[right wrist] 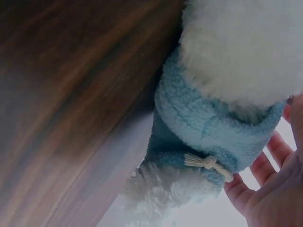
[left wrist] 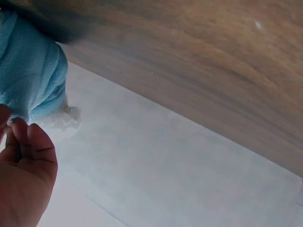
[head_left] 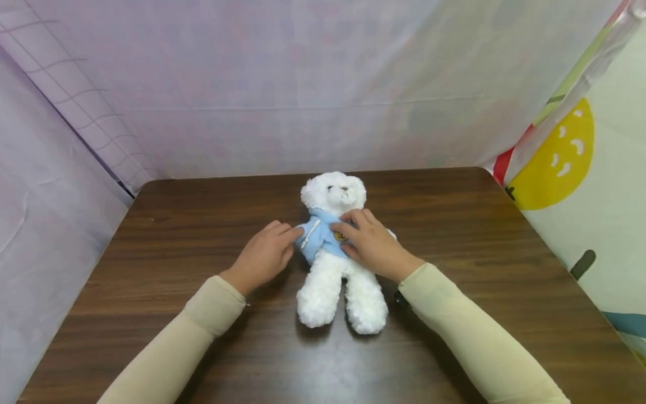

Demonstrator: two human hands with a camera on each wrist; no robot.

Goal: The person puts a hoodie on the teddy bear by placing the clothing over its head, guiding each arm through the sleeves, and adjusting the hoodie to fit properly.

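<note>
A white plush teddy bear (head_left: pixel 330 275) lies on its back on the wooden table (head_left: pixel 202 224), head toward the far edge. It wears a light blue fleece hoodie (head_left: pixel 314 241) with a white cord and a round yellow patch (head_left: pixel 340 235) on the chest. My left hand (head_left: pixel 267 252) pinches the blue cloth at the bear's side, on the left in the head view; the left wrist view shows thumb and fingertips closed on a fold of it. My right hand (head_left: pixel 375 244) rests on the bear's chest with loosely bent, spread fingers, partly covering the patch.
A pale cloth curtain (head_left: pixel 292 84) hangs right behind the table's far edge. Another curtain (head_left: pixel 45 168) borders the left side. At the right a printed cloth (head_left: pixel 615 224) with a yellow fruit shape hangs along the edge.
</note>
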